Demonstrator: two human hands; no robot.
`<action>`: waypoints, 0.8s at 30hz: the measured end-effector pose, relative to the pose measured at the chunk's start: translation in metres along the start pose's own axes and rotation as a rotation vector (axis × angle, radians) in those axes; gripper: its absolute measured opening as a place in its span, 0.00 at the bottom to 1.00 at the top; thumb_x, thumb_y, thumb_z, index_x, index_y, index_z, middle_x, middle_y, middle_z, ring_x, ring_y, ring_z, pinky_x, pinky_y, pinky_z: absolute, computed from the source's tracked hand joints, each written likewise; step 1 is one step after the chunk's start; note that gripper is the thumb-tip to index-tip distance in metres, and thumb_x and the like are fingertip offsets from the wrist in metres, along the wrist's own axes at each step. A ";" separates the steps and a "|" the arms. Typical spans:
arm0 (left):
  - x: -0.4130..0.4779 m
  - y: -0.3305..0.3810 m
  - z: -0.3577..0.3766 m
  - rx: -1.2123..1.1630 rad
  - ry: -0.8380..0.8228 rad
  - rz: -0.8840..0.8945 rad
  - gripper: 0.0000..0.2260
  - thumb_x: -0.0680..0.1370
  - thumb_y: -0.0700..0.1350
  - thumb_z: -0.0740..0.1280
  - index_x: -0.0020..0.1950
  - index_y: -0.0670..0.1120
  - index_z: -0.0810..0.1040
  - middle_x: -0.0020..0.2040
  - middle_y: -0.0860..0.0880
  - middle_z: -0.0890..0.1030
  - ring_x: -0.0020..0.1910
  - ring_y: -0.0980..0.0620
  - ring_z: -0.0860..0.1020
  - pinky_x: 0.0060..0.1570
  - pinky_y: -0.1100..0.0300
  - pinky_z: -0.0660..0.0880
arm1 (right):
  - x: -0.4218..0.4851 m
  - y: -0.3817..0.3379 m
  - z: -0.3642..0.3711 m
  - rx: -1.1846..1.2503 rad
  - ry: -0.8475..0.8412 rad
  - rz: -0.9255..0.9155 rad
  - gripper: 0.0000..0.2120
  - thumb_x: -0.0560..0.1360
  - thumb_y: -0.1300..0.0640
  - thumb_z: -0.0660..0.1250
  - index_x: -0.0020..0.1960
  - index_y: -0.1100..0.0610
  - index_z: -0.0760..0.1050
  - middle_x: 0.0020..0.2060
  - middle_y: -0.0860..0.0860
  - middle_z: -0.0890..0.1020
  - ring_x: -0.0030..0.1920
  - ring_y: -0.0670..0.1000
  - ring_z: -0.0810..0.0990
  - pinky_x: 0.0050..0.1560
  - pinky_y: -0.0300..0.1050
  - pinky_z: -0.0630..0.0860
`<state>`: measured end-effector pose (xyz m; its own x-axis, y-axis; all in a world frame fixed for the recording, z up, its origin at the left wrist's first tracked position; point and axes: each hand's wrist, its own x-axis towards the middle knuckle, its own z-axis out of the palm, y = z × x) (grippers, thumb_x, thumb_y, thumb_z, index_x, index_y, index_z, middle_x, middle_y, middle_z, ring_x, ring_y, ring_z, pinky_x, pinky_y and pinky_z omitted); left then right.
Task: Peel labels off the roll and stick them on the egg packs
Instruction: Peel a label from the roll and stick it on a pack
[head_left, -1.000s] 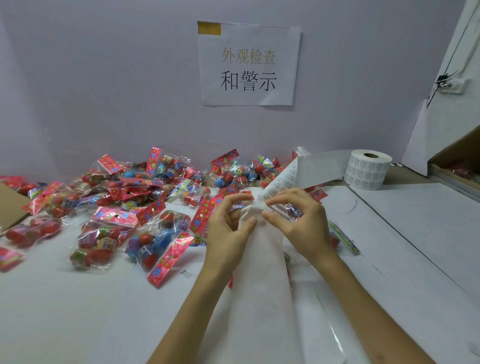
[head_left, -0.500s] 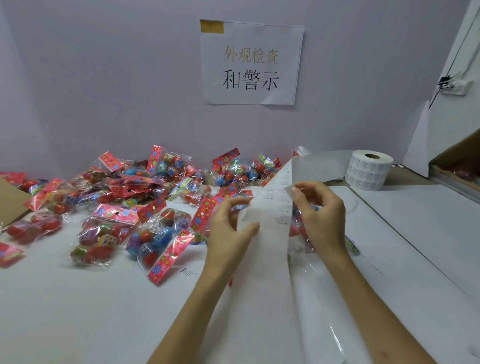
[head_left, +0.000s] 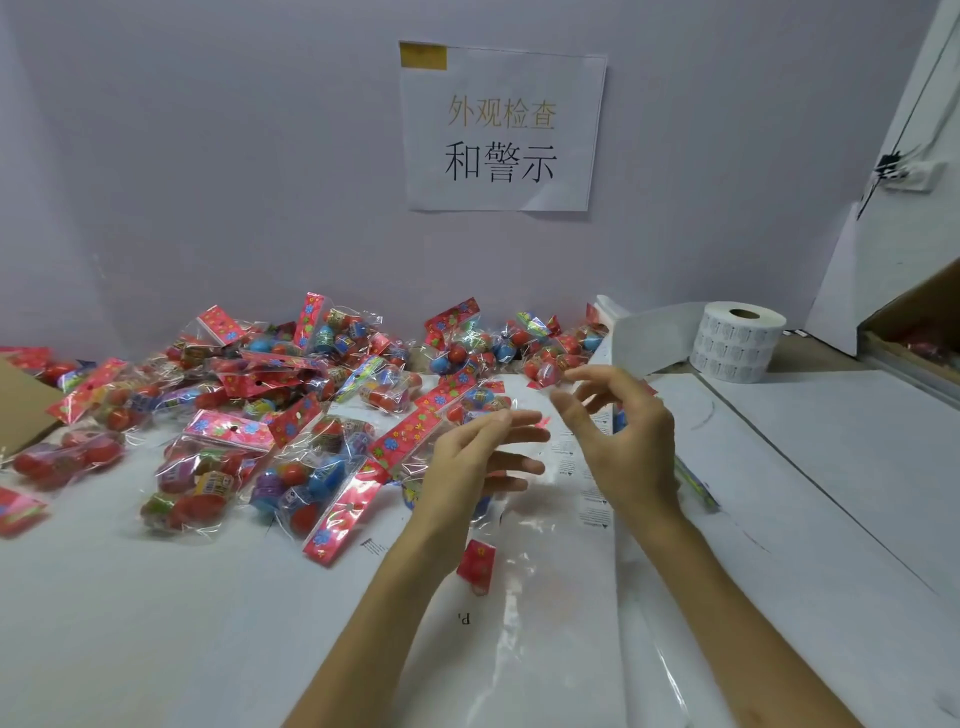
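Note:
My left hand (head_left: 478, 462) hovers over the table with its fingers stretched to the right, blurred and holding nothing. Close by on the right, my right hand (head_left: 621, 441) has its fingers spread toward the left and also holds nothing I can make out. Under them the label strip (head_left: 587, 514) lies flat, running back to the white label roll (head_left: 737, 343) at the far right. An egg pack (head_left: 475, 564) with a red header lies below my left wrist. Several egg packs (head_left: 291, 415) in clear bags with red headers are heaped across the left and middle.
A paper sign (head_left: 501, 127) hangs on the purple wall behind. A cardboard box (head_left: 919, 322) stands at the right edge and a cardboard flap (head_left: 21, 410) at the left edge. White paper sheets (head_left: 831, 467) cover the table on the right.
Both hands have let go of the label strip they were holding up. The strip has dropped flat onto the table, and the hands have parted with fingers spread.

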<state>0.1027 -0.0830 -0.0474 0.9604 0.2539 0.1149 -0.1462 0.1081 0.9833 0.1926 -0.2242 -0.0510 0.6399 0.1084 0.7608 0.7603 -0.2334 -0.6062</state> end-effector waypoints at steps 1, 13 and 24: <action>0.000 0.000 0.000 -0.013 -0.021 0.002 0.16 0.84 0.52 0.60 0.59 0.46 0.84 0.54 0.49 0.87 0.45 0.47 0.85 0.44 0.59 0.81 | -0.001 -0.001 0.001 -0.017 -0.021 -0.015 0.15 0.75 0.37 0.69 0.53 0.47 0.80 0.41 0.39 0.81 0.43 0.45 0.81 0.45 0.45 0.80; 0.003 -0.001 0.003 -0.036 0.047 0.011 0.15 0.79 0.59 0.64 0.60 0.52 0.79 0.51 0.55 0.86 0.42 0.51 0.85 0.42 0.60 0.81 | -0.007 0.005 0.006 -0.095 -0.246 -0.078 0.23 0.74 0.50 0.76 0.66 0.47 0.75 0.55 0.43 0.77 0.51 0.42 0.78 0.50 0.35 0.78; 0.004 -0.017 0.004 0.363 0.188 0.258 0.14 0.85 0.52 0.60 0.60 0.49 0.83 0.53 0.54 0.83 0.47 0.51 0.83 0.42 0.62 0.81 | -0.006 -0.001 0.002 -0.191 -0.143 -0.152 0.07 0.72 0.61 0.78 0.49 0.57 0.85 0.51 0.52 0.80 0.55 0.53 0.79 0.55 0.31 0.72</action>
<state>0.1094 -0.0873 -0.0629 0.8393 0.4010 0.3672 -0.2500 -0.3152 0.9155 0.1882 -0.2228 -0.0551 0.5399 0.2884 0.7907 0.8225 -0.3801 -0.4230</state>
